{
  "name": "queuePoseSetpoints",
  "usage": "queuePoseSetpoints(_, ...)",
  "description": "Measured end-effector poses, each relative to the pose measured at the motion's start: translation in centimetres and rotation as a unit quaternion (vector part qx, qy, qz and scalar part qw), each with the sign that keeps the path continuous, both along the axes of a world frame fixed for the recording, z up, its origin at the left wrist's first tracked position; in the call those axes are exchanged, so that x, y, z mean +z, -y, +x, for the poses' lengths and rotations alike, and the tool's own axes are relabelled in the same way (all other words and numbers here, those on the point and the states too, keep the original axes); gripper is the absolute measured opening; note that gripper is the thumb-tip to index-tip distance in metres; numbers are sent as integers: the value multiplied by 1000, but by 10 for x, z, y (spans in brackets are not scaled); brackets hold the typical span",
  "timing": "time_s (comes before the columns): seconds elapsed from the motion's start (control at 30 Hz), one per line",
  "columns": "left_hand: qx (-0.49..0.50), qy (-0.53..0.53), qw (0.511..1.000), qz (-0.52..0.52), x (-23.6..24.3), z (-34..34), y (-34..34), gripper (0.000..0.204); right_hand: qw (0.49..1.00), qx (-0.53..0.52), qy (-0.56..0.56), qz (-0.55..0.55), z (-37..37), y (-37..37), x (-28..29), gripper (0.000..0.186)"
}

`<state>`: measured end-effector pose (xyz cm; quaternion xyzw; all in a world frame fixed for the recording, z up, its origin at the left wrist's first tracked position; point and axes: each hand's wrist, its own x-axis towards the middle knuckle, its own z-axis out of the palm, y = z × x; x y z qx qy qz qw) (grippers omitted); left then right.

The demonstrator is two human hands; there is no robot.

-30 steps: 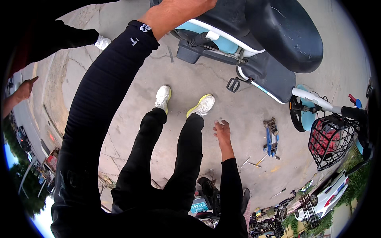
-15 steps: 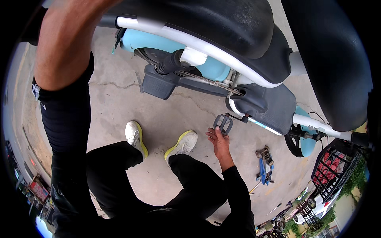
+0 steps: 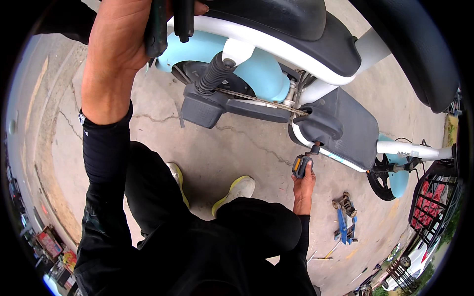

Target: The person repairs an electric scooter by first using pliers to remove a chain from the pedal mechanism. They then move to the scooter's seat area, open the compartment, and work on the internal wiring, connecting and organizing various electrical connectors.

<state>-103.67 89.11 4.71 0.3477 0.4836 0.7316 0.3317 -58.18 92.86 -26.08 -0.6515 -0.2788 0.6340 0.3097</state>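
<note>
Fingers [image 3: 309, 168] of the right hand [image 3: 303, 187] are gripping a pedal [image 3: 299, 166]; the left hand [image 3: 123, 44] is clasping a black bar [image 3: 157, 29].

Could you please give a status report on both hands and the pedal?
Left hand at dark bars, grip partly hidden. Right hand holding pedal, pedal on its crank. Blue wheeled tool on ground to the right, apart from both hands.
</note>
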Motion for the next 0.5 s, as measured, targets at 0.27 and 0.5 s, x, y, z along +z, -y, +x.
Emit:
queuePoseSetpoints(0.27, 146, -124, 982, 1, -75, 2, 38, 39, 996, -33, 21, 86, 42, -37, 72, 39)
queuePoseSetpoints(0.5, 185, -93, 977, -59, -134, 32, 74, 21, 994, 40, -1, 99, 35, -39, 136, 32)
